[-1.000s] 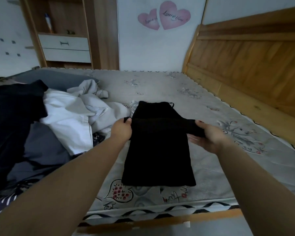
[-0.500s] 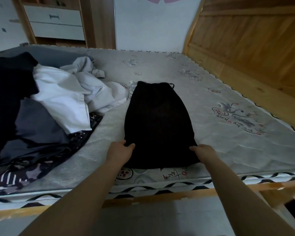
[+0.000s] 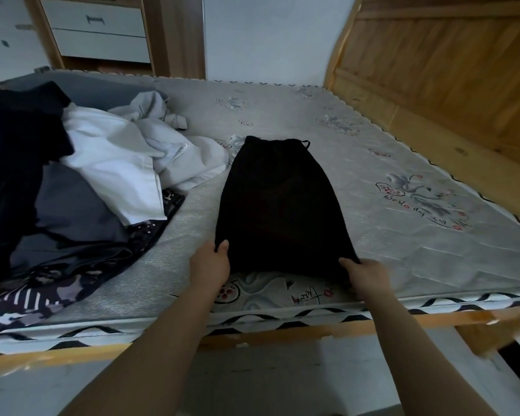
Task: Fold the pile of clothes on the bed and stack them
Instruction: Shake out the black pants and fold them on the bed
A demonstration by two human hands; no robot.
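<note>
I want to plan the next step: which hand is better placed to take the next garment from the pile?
Probably left: the left hand is on the side of the pile; the right hand grips the black garment farther away.

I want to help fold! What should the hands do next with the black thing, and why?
Probably lift the near edge and fold it away, toward the far end. The left hand and right hand each grip a near corner of the black garment, which lies flat and long on the mattress.
</note>
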